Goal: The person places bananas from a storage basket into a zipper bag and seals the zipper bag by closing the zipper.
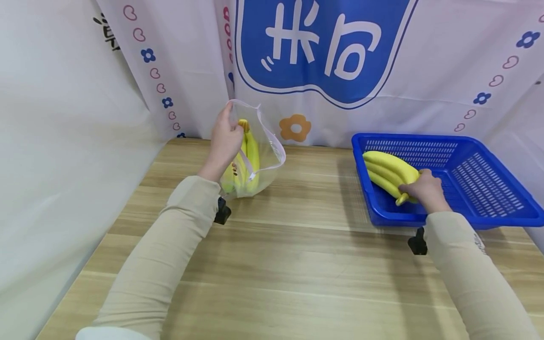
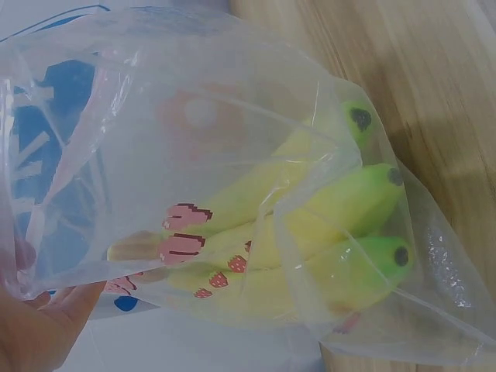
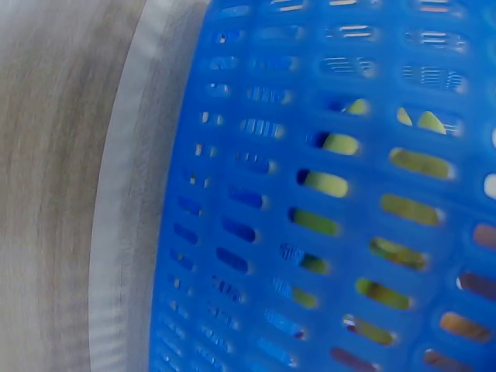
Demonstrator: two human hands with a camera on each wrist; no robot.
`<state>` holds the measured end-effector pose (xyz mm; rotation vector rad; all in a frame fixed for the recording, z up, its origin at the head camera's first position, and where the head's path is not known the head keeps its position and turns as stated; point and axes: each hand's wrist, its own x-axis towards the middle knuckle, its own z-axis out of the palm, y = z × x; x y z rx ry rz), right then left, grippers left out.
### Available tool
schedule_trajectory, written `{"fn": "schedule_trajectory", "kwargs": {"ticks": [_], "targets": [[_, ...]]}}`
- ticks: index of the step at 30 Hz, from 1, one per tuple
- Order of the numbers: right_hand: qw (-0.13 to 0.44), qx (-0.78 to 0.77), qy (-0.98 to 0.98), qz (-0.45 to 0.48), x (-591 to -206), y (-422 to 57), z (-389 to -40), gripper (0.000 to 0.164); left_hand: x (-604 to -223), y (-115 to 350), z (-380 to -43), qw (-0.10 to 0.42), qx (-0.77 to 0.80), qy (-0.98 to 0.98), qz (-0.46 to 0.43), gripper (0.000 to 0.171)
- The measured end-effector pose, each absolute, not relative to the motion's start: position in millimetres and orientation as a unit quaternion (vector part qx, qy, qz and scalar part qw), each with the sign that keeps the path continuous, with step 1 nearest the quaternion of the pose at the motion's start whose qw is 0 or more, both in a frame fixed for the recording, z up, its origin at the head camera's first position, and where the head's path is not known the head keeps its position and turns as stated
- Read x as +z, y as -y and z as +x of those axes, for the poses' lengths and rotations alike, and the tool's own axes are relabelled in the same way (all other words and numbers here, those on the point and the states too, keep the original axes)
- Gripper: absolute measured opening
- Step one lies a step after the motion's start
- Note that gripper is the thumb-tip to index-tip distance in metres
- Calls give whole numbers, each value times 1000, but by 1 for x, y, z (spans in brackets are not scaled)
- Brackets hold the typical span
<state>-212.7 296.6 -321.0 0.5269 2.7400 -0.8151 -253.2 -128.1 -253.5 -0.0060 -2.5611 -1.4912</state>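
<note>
My left hand [image 1: 226,138] grips the rim of a clear zip bag [image 1: 268,158] near the back left of the table. Inside the bag stands a bunch of bananas [image 1: 252,153], stem end up in the head view. Through the film in the left wrist view, the bananas [image 2: 341,225] show greenish tips, and small strawberry prints mark the plastic. On the right, my right hand [image 1: 426,190] holds a second bunch of bananas [image 1: 388,171] near its stem, inside a blue basket [image 1: 505,219]. In the right wrist view the slotted basket wall [image 3: 232,194] hides most of that hand.
The wooden table [image 1: 297,264] meets a printed white cloth [image 1: 331,118] along its back edge. A plain white sheet [image 1: 63,141] hangs at the left side. The basket's raised walls surround the right hand's bunch.
</note>
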Motion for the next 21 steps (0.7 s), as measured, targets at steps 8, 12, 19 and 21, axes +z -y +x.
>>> {"fn": "schedule_trajectory", "kwargs": {"ticks": [8,12,19,21], "targets": [[37,-306,-936,171,-321,-295,-214,79,-254,128,-253,97,-499,861,-7,66],[2,-317,-931,180,-321,-294,-215,78,-254,128,-253,99,-500,860,-10,66],[-54,-319,-923,208,-317,-289,-218,78,-254,127,-251,93,-505,858,-8,66],[-63,-322,-920,216,-316,-288,-219,79,-253,126,-251,93,-504,858,-9,66]]}}
